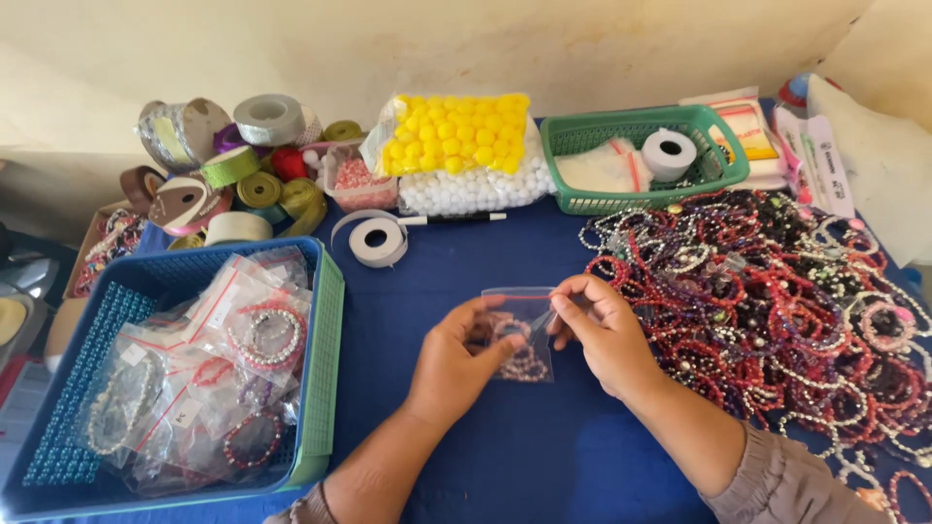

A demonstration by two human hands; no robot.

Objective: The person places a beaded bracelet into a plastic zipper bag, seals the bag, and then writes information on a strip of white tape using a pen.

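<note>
A desk (544, 456) covered in deep blue cloth stands against a pale cream wall (408, 49), whose plaster looks uneven and faintly stained. Soft, even daylight falls over everything, casting only weak shadows along the wall's base.

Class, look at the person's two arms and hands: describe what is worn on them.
Both hands, left hand and right hand, are bare, with no gloves or rings visible. The forearms are uncovered; gathered brownish-grey fabric sleeves sit pushed up near the elbows.
</note>
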